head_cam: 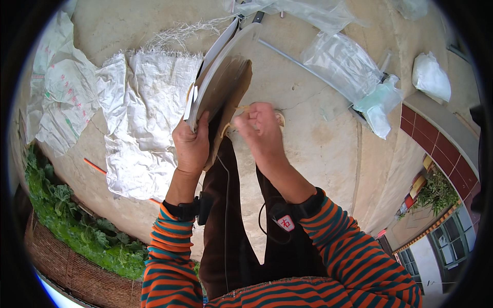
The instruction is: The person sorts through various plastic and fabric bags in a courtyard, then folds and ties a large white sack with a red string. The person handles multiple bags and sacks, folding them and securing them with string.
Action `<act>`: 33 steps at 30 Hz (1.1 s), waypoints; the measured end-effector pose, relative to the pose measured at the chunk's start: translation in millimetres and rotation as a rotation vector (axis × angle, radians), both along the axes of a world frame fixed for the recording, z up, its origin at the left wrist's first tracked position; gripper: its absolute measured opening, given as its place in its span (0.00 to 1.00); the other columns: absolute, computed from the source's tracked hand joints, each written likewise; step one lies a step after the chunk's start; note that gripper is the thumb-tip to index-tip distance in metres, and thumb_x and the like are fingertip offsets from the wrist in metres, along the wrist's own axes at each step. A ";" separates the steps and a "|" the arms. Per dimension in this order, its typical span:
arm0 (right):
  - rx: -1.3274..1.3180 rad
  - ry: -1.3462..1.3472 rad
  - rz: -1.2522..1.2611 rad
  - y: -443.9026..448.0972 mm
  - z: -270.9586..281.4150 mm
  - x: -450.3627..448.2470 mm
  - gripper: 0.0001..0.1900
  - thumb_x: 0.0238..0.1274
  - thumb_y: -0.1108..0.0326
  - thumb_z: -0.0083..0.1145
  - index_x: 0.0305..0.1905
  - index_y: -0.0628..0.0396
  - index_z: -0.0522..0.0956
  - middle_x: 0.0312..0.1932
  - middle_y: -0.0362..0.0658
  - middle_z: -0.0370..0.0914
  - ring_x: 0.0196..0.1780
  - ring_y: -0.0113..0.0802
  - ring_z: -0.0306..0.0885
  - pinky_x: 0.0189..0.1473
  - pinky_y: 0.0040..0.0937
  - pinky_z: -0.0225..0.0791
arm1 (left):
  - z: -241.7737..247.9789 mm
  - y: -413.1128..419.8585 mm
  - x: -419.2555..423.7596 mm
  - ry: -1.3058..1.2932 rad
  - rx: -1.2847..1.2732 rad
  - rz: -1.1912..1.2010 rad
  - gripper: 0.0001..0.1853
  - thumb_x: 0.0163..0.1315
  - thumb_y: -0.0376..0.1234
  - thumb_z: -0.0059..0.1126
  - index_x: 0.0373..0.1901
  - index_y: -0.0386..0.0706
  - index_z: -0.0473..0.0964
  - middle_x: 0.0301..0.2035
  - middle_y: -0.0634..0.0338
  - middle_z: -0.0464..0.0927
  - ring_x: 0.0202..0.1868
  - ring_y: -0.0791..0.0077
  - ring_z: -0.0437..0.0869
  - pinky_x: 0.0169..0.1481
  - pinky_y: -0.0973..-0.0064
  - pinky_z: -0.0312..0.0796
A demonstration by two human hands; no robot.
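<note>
My left hand (192, 144) grips the lower edge of a stack of flat pieces, tilted upright, with the thumb on the near side. In the stack are a translucent plastic sheet (225, 65) with a curved edge and a white-faced panel (218, 44). A brown cardboard sheet (237, 90) stands along its right side. Beside the cardboard, my right hand (260, 127) pinches a thin yellowish strip (242, 107); its far end and exact kind are unclear. Another tan strip (224, 130) curls at the cardboard's edge.
A white woven sack (146, 127) with frayed threads lies on the concrete floor at left, beside another printed sack (63, 88). Clear plastic bags (342, 57) and a metal rod (300, 65) lie at right. A tiled ledge (435, 142) borders the right; green plants (84, 219) edge the left.
</note>
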State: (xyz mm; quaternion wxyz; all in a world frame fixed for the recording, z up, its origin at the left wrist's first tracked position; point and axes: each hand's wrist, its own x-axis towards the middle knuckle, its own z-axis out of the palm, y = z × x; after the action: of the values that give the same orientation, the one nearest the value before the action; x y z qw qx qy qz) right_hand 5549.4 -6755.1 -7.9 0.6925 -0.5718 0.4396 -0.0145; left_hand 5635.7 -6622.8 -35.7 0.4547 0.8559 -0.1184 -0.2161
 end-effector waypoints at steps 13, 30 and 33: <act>0.431 -0.130 -0.168 -46.9 15.5 -30.5 0.13 0.74 0.68 0.44 0.54 0.61 0.75 0.33 0.40 0.75 0.38 0.28 0.73 0.46 0.30 0.70 | 23.5 50.8 31.6 0.012 0.079 0.146 0.10 0.60 0.22 0.61 0.43 0.33 0.79 0.43 0.50 0.80 0.41 0.63 0.84 0.47 0.72 0.75; 0.744 -0.319 -0.392 -18.9 26.4 -56.0 0.11 0.65 0.78 0.41 0.40 0.60 0.77 0.59 0.54 0.76 0.72 0.44 0.63 0.76 0.45 0.51 | 35.7 18.2 -45.0 0.182 0.229 -0.650 0.28 0.52 0.32 0.70 0.56 0.39 0.72 0.61 0.49 0.69 0.56 0.48 0.76 0.57 0.61 0.73; 0.731 -0.372 -0.339 -27.6 28.8 -70.3 0.12 0.62 0.79 0.39 0.39 0.61 0.76 0.57 0.55 0.77 0.72 0.47 0.63 0.76 0.45 0.50 | 31.4 9.2 -53.8 0.231 0.029 -0.571 0.28 0.53 0.33 0.69 0.55 0.37 0.71 0.56 0.47 0.73 0.55 0.48 0.77 0.57 0.63 0.73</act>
State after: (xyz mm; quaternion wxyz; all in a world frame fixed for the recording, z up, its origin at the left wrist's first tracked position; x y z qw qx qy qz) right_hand 5479.1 -6782.7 20.9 0.9043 -0.1969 0.3715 -0.0741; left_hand 5581.9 -6613.6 -4.4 0.3738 0.7643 -0.2985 -0.4325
